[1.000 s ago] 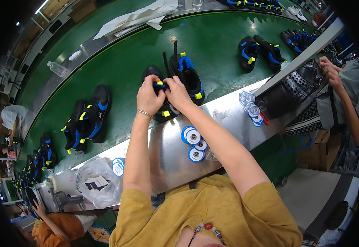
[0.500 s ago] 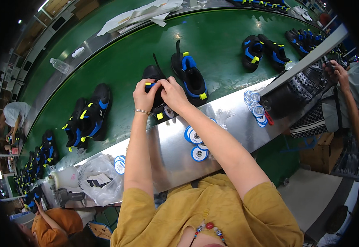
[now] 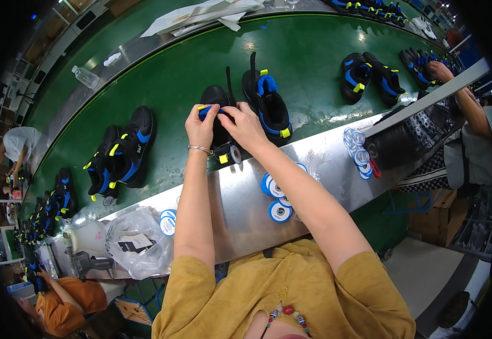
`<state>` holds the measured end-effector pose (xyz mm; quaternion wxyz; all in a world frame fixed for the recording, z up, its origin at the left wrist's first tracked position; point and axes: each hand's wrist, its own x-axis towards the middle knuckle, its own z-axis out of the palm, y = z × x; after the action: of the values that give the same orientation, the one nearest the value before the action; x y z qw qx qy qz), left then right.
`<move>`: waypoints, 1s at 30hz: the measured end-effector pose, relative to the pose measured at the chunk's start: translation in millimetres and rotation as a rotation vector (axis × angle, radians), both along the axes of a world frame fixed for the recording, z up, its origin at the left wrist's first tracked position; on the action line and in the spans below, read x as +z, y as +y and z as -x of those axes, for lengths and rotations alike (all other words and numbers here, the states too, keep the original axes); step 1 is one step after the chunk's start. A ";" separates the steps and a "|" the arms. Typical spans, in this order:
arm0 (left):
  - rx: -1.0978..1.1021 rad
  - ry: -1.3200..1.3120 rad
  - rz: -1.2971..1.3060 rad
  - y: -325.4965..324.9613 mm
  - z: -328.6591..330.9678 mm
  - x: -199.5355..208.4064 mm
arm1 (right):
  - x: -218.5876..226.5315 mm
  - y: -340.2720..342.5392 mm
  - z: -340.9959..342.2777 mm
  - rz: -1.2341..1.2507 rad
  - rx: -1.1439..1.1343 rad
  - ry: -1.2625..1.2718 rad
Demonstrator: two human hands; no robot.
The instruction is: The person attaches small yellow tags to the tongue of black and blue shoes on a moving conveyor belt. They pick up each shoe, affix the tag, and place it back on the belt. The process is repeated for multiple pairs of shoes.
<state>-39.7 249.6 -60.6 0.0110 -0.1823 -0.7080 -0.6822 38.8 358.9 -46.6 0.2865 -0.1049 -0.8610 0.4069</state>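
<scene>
A black shoe with blue and yellow trim lies on the green conveyor belt at its near edge. My left hand pinches the blue strap at its top from the left. My right hand grips the same shoe from the right, fingers over the upper. Its partner shoe rests just to the right on the belt, untouched.
Further shoe pairs lie to the left and far right on the belt. Blue-and-white tape rolls sit on the steel shelf. A clear plastic bag lies at left. Another person works at right.
Both hands have stayed on the black shoe, shifting slightly up toward its top strap. The view has moved a little.
</scene>
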 end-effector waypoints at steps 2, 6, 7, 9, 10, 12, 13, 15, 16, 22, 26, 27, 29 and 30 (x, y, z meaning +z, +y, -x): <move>0.006 -0.022 -0.012 -2.9 4.3 -1.7 | 2.6 -3.4 1.5 0.045 -0.002 -0.047; -0.024 -0.097 -0.067 -10.4 10.2 -10.8 | 7.3 -7.3 8.7 0.102 0.001 -0.114; -0.028 -0.078 -0.061 -9.5 7.9 -7.8 | 10.9 -7.2 7.8 0.108 -0.006 -0.142; -0.035 -0.039 -0.050 -9.3 1.3 -1.9 | 16.5 -13.0 13.3 0.081 -0.053 -0.211; -0.040 -0.037 -0.040 -10.7 -0.9 0.8 | 18.4 -16.0 16.9 0.070 -0.073 -0.241; -0.051 -0.033 -0.021 -14.8 -5.2 4.3 | 12.6 -16.9 18.4 0.022 -0.014 -0.204; -0.096 0.029 0.018 -19.4 -5.9 5.8 | 10.0 -15.7 17.0 -0.010 0.018 -0.185; -0.179 0.037 0.057 -26.2 -7.5 10.4 | 5.8 -11.6 16.8 -0.071 0.062 -0.178; -0.197 0.064 0.072 -27.7 -7.7 11.7 | 6.1 -9.7 17.9 -0.100 0.074 -0.193; -0.097 0.173 0.178 -18.0 -10.5 1.7 | 3.7 3.3 10.2 -0.259 0.139 -0.163; -0.042 0.208 0.239 -11.4 -19.2 11.6 | 5.4 11.1 3.0 -0.342 0.165 -0.129; -0.047 0.226 0.247 -10.7 -18.8 12.1 | 6.3 11.5 1.1 -0.367 0.168 -0.116; -0.057 0.260 0.266 -11.3 -16.8 11.6 | 8.7 8.6 -1.5 -0.448 0.158 -0.177; -0.058 0.256 0.251 -12.0 -16.7 10.9 | 9.0 6.0 -2.7 -0.489 0.153 -0.207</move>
<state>-23.0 237.5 -49.6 0.0585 -0.2878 -0.7750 -0.5596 41.5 364.9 -37.7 0.1820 -0.0082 -0.9638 0.1945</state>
